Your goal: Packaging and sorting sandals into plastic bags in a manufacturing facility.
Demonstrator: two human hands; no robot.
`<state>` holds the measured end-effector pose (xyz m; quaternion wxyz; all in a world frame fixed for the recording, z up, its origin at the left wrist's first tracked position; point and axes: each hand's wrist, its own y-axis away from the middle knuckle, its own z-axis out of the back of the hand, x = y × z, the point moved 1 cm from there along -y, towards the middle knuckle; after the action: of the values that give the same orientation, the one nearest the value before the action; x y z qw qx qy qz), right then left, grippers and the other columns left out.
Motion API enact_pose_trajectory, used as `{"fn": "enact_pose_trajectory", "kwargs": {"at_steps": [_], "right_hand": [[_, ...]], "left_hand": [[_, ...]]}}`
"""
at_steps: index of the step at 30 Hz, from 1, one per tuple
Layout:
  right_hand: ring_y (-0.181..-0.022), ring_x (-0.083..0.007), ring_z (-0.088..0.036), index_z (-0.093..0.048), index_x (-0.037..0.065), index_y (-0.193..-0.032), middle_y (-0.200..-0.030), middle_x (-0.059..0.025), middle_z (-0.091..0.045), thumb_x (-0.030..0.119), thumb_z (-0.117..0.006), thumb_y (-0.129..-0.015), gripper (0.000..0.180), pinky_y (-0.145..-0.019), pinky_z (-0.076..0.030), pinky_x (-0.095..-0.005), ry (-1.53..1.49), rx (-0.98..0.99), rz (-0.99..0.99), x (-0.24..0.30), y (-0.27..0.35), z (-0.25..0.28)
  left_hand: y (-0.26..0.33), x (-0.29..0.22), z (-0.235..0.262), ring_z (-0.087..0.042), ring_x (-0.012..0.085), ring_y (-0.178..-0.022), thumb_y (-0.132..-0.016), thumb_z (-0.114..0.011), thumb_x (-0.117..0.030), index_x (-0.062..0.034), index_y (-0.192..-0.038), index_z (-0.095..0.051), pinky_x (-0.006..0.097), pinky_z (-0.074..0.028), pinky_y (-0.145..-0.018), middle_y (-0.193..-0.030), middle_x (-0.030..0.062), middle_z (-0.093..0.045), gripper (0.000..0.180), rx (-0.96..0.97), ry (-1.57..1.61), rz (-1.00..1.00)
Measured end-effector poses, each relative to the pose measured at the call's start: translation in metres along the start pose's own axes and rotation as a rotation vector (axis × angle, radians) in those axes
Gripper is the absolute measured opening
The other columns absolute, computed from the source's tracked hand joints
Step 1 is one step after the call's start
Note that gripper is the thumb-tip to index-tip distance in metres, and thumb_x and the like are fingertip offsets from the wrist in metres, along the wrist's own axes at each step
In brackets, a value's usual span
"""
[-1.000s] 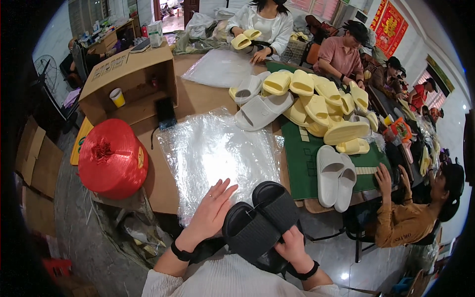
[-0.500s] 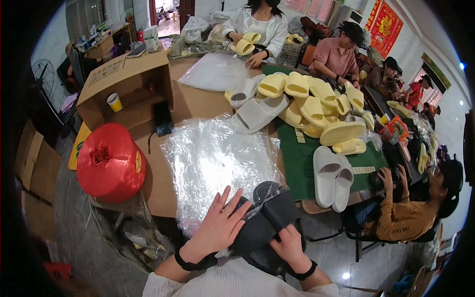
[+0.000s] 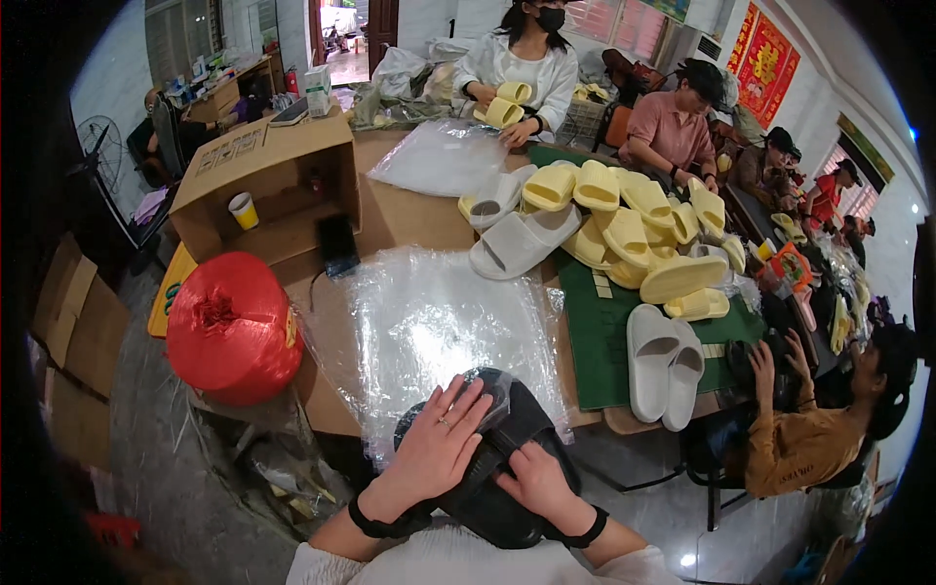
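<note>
A pair of black slippers (image 3: 502,517) is held close to my body at the table's near edge. My left hand (image 3: 436,444) lies on them with straight fingers, over a bit of clear plastic (image 3: 495,402). Curled fingers of my right hand (image 3: 539,480) grip one slipper near its band. Just beyond the hands, clear plastic bags (image 3: 439,302) lie flat and shiny on the table. Parts of the slippers are hidden beneath my hands. A grey pair of slippers (image 3: 651,356) rests to the right on the green mat (image 3: 604,361).
Yellow slippers (image 3: 624,234) are heaped on the mat's far side. At left are a red twine roll (image 3: 234,331) and an open cardboard box (image 3: 195,205) with a paper cup (image 3: 243,210). Across the table a person (image 3: 522,73) holds yellow slippers; another person (image 3: 804,429) sits at right.
The black slippers have turned and shifted slightly left, with both hands following. My right hand is now closer to my left one. The whole view has swung slightly left.
</note>
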<state>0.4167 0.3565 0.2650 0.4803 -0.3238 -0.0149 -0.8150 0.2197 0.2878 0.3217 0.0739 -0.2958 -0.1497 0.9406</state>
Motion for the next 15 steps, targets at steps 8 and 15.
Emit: {"fn": "enact_pose_trajectory", "kwargs": {"at_steps": [8,15], "right_hand": [[-0.080,-0.0373,-0.058,-0.054,0.004,-0.081,-0.084,-0.0160,-0.055,0.018,-0.076,-0.076,0.027,-0.063,-0.050,-0.0459,0.054,-0.027,0.018,0.005,0.011,0.011],[-0.080,-0.0354,-0.059,-0.055,0.005,-0.079,-0.080,-0.0140,-0.053,0.021,-0.077,-0.076,0.027,-0.060,-0.051,-0.0438,0.081,0.031,0.047,-0.006,0.035,0.019]], "left_hand": [[-0.006,0.007,-0.004,-0.030,0.0421,-0.143,-0.098,-0.046,-0.011,-0.0011,-0.145,-0.042,0.050,-0.024,-0.118,-0.153,0.0210,-0.038,0.048,-0.094,0.117,0.090],[-0.008,0.014,0.001,-0.032,0.0454,-0.141,-0.098,-0.045,-0.011,0.0010,-0.142,-0.044,0.050,-0.027,-0.116,-0.150,0.0248,-0.039,0.045,-0.152,0.197,0.137]]}}
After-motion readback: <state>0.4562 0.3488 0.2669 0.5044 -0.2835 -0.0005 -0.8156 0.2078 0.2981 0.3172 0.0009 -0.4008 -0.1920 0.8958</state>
